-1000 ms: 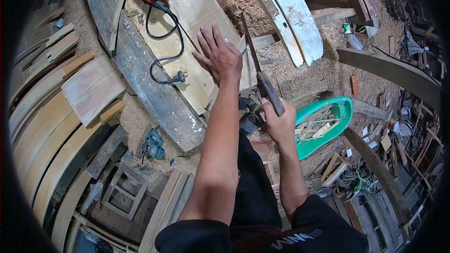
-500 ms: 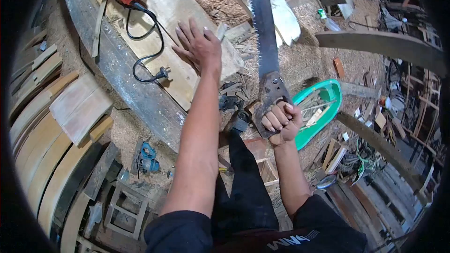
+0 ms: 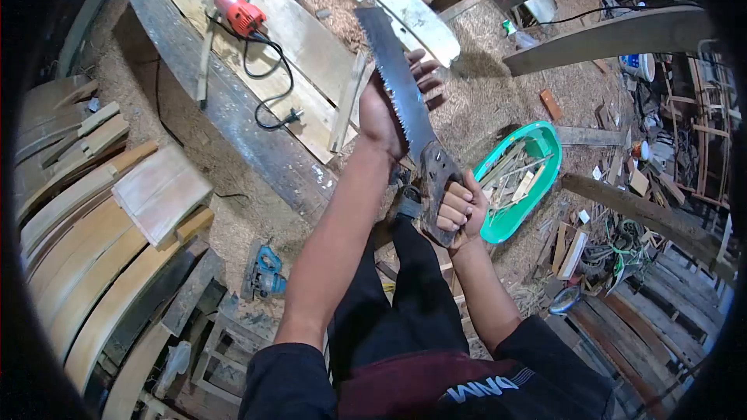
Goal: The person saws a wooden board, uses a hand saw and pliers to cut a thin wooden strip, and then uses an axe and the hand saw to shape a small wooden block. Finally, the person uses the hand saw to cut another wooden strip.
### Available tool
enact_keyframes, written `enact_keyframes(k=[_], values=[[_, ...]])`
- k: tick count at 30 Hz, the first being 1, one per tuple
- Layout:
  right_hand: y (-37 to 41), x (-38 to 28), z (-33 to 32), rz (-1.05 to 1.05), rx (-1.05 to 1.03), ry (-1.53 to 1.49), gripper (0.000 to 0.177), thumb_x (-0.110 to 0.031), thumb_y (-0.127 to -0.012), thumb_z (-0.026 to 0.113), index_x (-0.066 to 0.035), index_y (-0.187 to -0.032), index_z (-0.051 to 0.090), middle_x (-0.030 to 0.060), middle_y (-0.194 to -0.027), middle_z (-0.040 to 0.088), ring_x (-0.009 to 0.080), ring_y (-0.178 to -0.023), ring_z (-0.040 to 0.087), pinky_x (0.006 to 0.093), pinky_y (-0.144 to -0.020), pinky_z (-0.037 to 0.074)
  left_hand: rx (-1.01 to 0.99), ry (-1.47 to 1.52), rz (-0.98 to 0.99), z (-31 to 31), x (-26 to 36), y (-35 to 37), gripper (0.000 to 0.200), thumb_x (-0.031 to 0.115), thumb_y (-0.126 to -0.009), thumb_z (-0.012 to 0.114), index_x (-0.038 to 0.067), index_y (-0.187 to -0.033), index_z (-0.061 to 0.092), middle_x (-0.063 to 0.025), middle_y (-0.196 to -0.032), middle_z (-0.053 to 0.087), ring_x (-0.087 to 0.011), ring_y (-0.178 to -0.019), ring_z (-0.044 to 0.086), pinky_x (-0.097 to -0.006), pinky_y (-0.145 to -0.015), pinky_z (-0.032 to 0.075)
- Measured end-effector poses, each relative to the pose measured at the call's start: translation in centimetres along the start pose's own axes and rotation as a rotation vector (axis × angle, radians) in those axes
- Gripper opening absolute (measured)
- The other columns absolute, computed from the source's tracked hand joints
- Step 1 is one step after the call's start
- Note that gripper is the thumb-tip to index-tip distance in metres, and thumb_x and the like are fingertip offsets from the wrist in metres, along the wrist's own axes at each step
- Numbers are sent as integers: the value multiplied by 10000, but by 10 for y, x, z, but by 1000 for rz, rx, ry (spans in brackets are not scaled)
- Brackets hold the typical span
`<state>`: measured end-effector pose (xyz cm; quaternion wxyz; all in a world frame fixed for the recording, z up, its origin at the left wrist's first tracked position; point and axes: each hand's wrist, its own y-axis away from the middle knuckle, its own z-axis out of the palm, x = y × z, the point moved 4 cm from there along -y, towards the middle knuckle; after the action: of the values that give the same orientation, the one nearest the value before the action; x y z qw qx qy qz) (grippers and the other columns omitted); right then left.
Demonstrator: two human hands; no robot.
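Note:
In my right hand [image 3: 467,206] is a handsaw [image 3: 398,78], its wooden handle wrapped by my fingers. The toothed blade points up and to the left, away from my body. My left hand [image 3: 377,115] is turned palm up behind the blade, with the fingers stretched out past the blade's back edge. Part of that palm is hidden by the blade. Beyond my left hand lie pale wooden boards [image 3: 303,47] on a worn grey plank [image 3: 233,140]. A red power tool [image 3: 245,19] with a black cord and plug rests on the boards.
A green tub [image 3: 554,157] holding wood scraps stands right of the saw handle. A blue power tool [image 3: 267,271] sits on the floor at left. Curved timbers [image 3: 101,264] are stacked far left; a curved beam [image 3: 615,40] extends at right. Sawdust covers the floor.
My left hand has lifted off the board and turned palm up behind the blade. The saw has tilted left, with its tip lower in view. The board end under my hand looks different.

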<state>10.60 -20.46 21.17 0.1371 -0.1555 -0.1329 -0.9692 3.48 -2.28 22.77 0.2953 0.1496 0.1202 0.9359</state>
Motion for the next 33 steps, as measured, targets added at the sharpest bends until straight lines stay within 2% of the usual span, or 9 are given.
enact_keyframes(k=[2, 3, 5, 6, 13, 17, 26, 30, 33], values=[[19, 16, 18, 21, 12, 28, 516, -528, -1046, 327, -153, -746, 515, -69, -556, 445, 79, -450, 381, 274, -495, 349, -267, 168, -52, 23, 5, 20, 426, 339, -1007, 364, 32, -1219, 570, -60, -895, 612, -135, -680, 558, -306, -633, 459], [26, 25, 30, 38, -1, 14, 529, -544, -1043, 323, -153, -743, 514, -70, -554, 438, 73, -454, 388, 268, -494, 350, -267, 155, -24, 44, 13, 32, 302, 273, -1004, 371, 55, -1064, 571, -8, -720, 513, -92, -518, 466, -268, -524, 407], [39, 42, 51, 56, 4, 85, 527, -559, -1037, 334, -155, -752, 516, -74, -550, 426, 68, -445, 379, 262, -487, 346, -463, 208, -11, 70, 22, 50, 211, 228, -1000, 384, 83, -940, 525, 25, -631, 433, -75, -442, 415, -243, -454, 355], [45, 51, 63, 54, 28, 96, 514, -551, -1038, 344, -161, -746, 509, -80, -542, 410, 65, -436, 364, 258, -480, 332, -435, 225, -7, 86, 26, 61, 180, 211, -1001, 399, 103, -884, 485, 33, -604, 401, -76, -406, 378, -237, -423, 333], [81, 109, 150, 20, 52, 117, 473, -535, -1026, 403, -167, -744, 498, -84, -537, 382, 67, -421, 341, 255, -445, 309, -562, 252, 29, 183, 49, 132, 192, 213, -1008, 416, 125, -839, 433, 26, -593, 390, -84, -409, 398, -228, -408, 344], [98, 130, 185, -18, -19, 91, 446, -494, -1032, 413, -156, -754, 492, -71, -553, 381, 86, -437, 353, 263, -453, 318, -605, 190, 191, 219, 55, 158, 222, 240, -1014, 441, 125, -824, 424, 13, -592, 400, -103, -419, 418, -239, -408, 357], [122, 151, 212, -88, -104, 102, 427, -464, -1037, 415, -142, -769, 497, -56, -564, 386, 95, -446, 349, 275, -462, 321, -799, 305, 98, 245, 45, 171, 186, 237, -987, 486, 115, -852, 452, 5, -638, 448, -116, -461, 447, -249, -441, 361], [126, 154, 219, 10, -197, 102, 437, -476, -1040, 407, -155, -757, 497, -72, -553, 377, 83, -437, 344, 267, -456, 332, -887, 280, 118, 267, 47, 192, 179, 219, -1006, 463, 101, -871, 477, 2, -633, 432, -121, -481, 449, -268, -478, 382], [132, 153, 224, 86, -243, -9, 422, -440, -1054, 394, -123, -793, 493, -55, -588, 408, 78, -450, 360, 263, -477, 341, -733, 162, 202, 270, 45, 206, 177, 229, -1018, 463, 86, -936, 525, -3, -664, 427, -121, -513, 443, -279, -523, 389]])
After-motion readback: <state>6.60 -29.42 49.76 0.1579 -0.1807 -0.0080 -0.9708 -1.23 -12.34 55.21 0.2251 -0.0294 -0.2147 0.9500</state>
